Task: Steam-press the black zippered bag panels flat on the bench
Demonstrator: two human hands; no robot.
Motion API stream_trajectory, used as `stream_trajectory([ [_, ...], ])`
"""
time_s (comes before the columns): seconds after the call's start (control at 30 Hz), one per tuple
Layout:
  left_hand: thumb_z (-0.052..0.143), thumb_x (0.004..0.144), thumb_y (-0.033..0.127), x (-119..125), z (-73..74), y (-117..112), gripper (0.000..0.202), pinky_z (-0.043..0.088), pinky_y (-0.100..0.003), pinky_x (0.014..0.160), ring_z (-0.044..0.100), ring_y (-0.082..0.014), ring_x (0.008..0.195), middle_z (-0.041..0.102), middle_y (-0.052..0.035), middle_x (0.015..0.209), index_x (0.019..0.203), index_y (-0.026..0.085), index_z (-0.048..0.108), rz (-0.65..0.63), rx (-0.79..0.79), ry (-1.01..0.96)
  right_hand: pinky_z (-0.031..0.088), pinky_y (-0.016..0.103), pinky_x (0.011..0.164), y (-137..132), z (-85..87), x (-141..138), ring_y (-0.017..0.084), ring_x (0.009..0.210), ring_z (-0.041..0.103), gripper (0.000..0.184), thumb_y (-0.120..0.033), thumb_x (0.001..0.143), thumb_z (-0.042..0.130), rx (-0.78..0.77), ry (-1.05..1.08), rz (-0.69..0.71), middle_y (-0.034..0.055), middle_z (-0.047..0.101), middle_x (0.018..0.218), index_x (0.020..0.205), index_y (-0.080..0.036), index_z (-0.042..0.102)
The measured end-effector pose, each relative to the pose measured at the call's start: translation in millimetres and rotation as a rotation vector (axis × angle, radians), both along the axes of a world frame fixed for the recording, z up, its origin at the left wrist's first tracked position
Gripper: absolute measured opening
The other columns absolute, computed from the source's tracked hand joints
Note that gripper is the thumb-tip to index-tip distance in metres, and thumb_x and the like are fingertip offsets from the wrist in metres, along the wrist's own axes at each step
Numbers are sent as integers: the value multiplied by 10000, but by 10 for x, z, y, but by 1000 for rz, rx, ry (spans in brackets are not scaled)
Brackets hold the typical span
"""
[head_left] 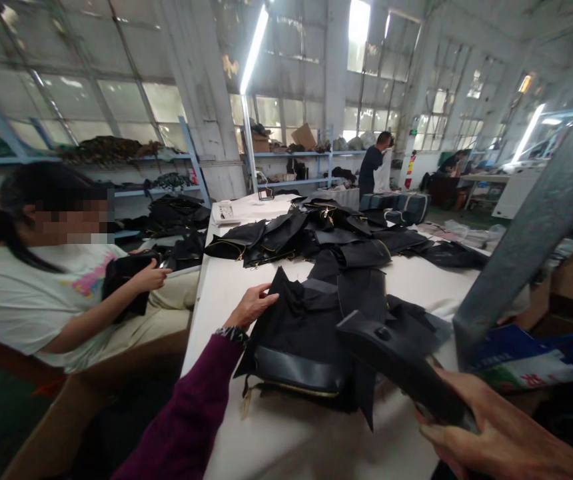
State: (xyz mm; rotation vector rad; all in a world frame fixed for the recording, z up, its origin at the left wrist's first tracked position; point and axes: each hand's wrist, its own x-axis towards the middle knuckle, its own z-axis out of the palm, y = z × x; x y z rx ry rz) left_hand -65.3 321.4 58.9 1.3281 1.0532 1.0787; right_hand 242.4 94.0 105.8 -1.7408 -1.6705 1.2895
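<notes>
Our left hand [252, 309], below a dark patterned wristband [235, 335] and purple sleeve [191, 400], reaches in to the black bag [299, 327]. The bag lies flat on the white table [261, 450], directly in front of us. Its upper left edge sits right at the left fingertips: they lie against the cloth, close together and slightly bent. Thumb hidden, so we cannot tell whether they pinch the edge or just rest on it. Most of the bag spreads to the right of these fingers and nearer to us. A smooth, shiny band [294, 370] crosses its near side; below that runs a gold zipper [311, 392].

Our right hand [471, 417] has its fingers wrapped around the handle of a black tool [391, 350]. The broad end points toward the bag and overlaps its right side in our view; contact there we cannot tell. The right fingers themselves are well apart from the bag.

Beyond, on the same table, we note a heap of black pieces [316, 233] with gold fittings. Slanting metal post [526, 227] on our right. On our left a seated co-worker [26, 293] in a white shirt holds a dark item [126, 283].
</notes>
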Motion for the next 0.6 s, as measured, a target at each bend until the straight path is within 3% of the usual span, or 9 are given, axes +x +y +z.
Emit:
stream_trajectory([
  [0.07,753,598,221,131,30,123,371,508,-281,625,657,-199,667,711,-46,722,951,116,705,-61,-22,-48,473,230,544,-12,39,-1,158,590,603,186,-307,836,566,-3,41,-23,-27,585,650,982,-193,564],
  [0.13,729,615,213,217,51,89,369,516,-283,621,662,-189,645,717,-49,736,970,122,690,-90,-43,-100,462,217,534,-1,98,-7,147,592,593,167,-298,841,561,10,75,-24,-30,576,659,969,-191,558],
  [0.4,723,713,214,358,174,-642,429,510,-246,654,675,-179,771,721,-65,963,1130,179,633,-160,-101,-328,431,174,453,341,198,-155,105,516,572,94,-241,806,589,196,215,94,-54,573,650,872,-192,542],
  [0.6,676,777,232,488,252,-938,417,502,-281,751,654,-222,899,700,-68,1069,1191,209,629,-242,18,-260,436,178,445,525,220,-359,97,445,545,107,-200,790,567,242,252,196,-73,566,545,892,-183,540],
])
